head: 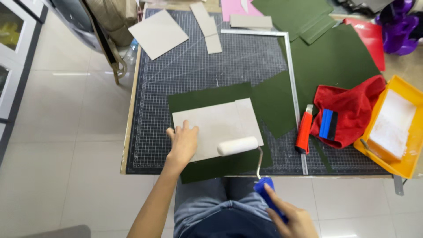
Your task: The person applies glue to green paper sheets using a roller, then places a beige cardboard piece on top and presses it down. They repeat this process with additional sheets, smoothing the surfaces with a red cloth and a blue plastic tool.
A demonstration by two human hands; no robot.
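The white roller lies on the grey board at the table's six o'clock edge, its blue handle clenched in the right hand. The left hand, released and flat, presses the board's seven o'clock corner. Green cloth lies beneath; a yellow tray sits at three o'clock.

Bright, even light, soft shadows, wide-angle edge distortion
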